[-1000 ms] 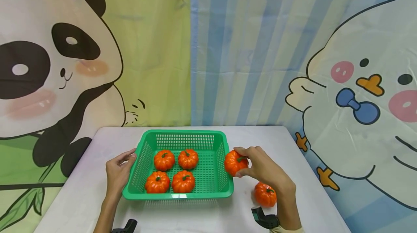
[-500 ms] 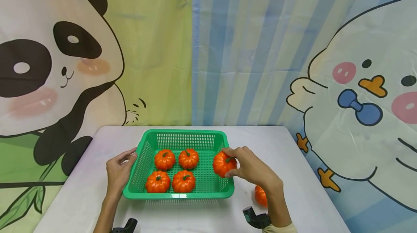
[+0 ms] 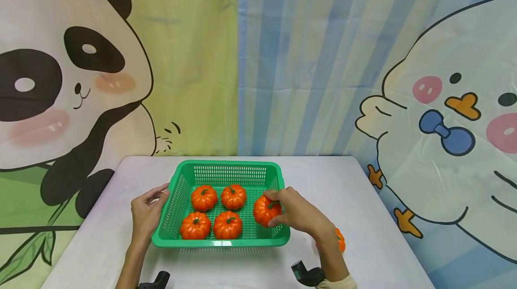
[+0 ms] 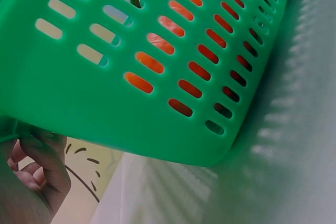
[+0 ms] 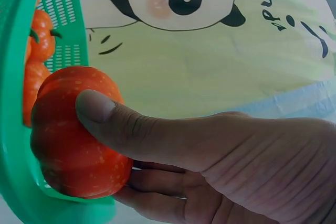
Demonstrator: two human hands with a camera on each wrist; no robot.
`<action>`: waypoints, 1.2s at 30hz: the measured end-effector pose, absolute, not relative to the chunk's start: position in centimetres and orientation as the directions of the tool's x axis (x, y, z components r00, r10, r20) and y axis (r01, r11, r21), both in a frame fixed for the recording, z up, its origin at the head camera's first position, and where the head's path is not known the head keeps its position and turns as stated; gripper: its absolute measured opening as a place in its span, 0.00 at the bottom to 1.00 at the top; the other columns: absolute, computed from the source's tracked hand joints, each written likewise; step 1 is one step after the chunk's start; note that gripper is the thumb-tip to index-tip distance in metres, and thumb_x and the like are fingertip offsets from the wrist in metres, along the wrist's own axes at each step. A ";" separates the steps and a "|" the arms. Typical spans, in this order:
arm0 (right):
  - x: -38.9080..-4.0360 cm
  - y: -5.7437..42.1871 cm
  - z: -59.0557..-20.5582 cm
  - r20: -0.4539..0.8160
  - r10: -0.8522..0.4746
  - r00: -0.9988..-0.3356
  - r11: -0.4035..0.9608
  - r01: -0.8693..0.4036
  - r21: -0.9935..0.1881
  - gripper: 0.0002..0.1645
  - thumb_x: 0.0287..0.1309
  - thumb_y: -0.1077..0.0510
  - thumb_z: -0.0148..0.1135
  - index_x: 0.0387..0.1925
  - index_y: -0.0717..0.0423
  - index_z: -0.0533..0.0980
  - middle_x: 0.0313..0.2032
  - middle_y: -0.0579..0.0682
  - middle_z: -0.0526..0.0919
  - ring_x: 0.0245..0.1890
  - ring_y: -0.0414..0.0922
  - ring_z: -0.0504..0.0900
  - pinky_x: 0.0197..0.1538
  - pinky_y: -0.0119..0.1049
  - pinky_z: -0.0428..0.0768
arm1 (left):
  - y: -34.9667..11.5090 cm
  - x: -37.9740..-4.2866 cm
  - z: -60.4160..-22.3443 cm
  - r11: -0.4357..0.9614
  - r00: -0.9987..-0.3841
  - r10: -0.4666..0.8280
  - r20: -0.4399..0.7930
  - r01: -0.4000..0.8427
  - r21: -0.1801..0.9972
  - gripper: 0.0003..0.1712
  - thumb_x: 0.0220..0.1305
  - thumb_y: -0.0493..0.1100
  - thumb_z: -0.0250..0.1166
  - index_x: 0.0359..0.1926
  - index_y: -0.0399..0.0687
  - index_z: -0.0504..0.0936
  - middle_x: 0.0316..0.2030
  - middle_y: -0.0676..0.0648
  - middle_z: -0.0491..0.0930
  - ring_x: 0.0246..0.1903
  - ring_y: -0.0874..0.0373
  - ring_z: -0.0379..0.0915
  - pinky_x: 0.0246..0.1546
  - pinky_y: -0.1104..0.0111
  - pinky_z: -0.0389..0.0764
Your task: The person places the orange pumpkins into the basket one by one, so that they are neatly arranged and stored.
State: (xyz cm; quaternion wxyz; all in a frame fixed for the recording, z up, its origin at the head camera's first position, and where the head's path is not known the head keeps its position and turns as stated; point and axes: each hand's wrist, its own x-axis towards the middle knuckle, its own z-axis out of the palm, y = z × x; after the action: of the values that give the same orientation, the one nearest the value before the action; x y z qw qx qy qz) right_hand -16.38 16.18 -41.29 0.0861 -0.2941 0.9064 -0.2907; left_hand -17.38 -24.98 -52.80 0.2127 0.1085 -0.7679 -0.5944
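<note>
My right hand [image 3: 300, 212] pinches a small orange pumpkin [image 3: 264, 211] between thumb and fingers, over the right part of a green plastic basket [image 3: 258, 243]. In the right wrist view the thumb presses on the near side of the pumpkin [image 5: 79, 140]. Several like pumpkins [image 3: 228, 225] with green stems sit in two rows on the left side of the basket. At the basket's left rim, my left hand [image 3: 146, 212] holds the edge with thumb and fingers. The left wrist view shows its curled fingers [image 4: 50, 166] under the rim.
Another pumpkin [image 3: 341, 240] lies on the white table [image 3: 387, 253] at the right, partly hidden behind my right forearm. A cartoon curtain [image 3: 299, 78] hangs behind the table. Black wrist cameras [image 3: 308, 274] are on both wrists.
My right hand has carried its pumpkin leftward, from beside the basket's right rim to inside over its floor. The left hand and basket stay put.
</note>
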 end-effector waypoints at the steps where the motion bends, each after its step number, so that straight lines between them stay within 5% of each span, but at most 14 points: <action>1: -16.5 16.1 -41.5 0.016 -0.595 -0.804 0.645 -0.489 -0.588 0.40 0.51 0.61 0.87 0.67 0.59 0.83 0.57 0.48 0.91 0.50 0.43 0.83 0.57 0.37 0.87 | -25.0 -17.4 -52.8 0.269 -0.886 -0.420 0.196 0.085 0.959 0.18 0.78 0.43 0.69 0.61 0.37 0.89 0.34 0.54 0.88 0.25 0.71 0.87 0.30 0.77 0.86; 8: -17.1 15.3 -42.7 -0.020 -0.618 -0.786 0.627 -0.477 -0.616 0.39 0.49 0.62 0.88 0.65 0.58 0.84 0.52 0.45 0.91 0.45 0.37 0.82 0.51 0.30 0.85 | -25.0 -17.4 -52.8 0.261 -0.887 -0.423 0.186 0.077 0.962 0.18 0.78 0.42 0.69 0.61 0.37 0.89 0.34 0.56 0.88 0.25 0.71 0.87 0.30 0.77 0.86; 17: -17.1 14.4 -43.8 -0.043 -0.596 -0.801 0.675 -0.471 -0.568 0.42 0.47 0.60 0.89 0.66 0.60 0.84 0.60 0.50 0.90 0.52 0.44 0.79 0.60 0.40 0.83 | -25.1 -17.4 -52.8 0.259 -0.886 -0.426 0.184 0.076 0.963 0.18 0.78 0.42 0.69 0.61 0.37 0.89 0.33 0.60 0.87 0.25 0.72 0.87 0.30 0.77 0.86; 26: -17.0 13.5 -44.8 -0.070 -0.599 -0.798 0.690 -0.469 -0.552 0.37 0.46 0.61 0.90 0.61 0.58 0.87 0.53 0.46 0.92 0.49 0.43 0.79 0.56 0.37 0.83 | -25.0 -17.4 -52.9 0.257 -0.884 -0.429 0.185 0.077 0.963 0.18 0.77 0.41 0.69 0.61 0.37 0.89 0.33 0.59 0.87 0.25 0.72 0.87 0.30 0.77 0.86; 36: -17.7 12.7 -45.9 -0.058 -0.645 -0.762 0.673 -0.530 -0.516 0.22 0.43 0.65 0.90 0.42 0.57 0.89 0.33 0.41 0.88 0.33 0.36 0.77 0.40 0.26 0.80 | -25.0 -17.6 -53.0 0.259 -0.881 -0.434 0.186 0.076 0.963 0.17 0.77 0.41 0.69 0.60 0.37 0.90 0.31 0.65 0.85 0.25 0.72 0.86 0.30 0.78 0.85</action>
State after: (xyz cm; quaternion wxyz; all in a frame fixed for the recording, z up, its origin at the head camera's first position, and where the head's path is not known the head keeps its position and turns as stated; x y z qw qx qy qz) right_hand -17.70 12.70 -45.86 0.1188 -0.3241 0.9067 -0.2423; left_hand -17.58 -25.00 -52.97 0.2136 0.1172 -0.7640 -0.5975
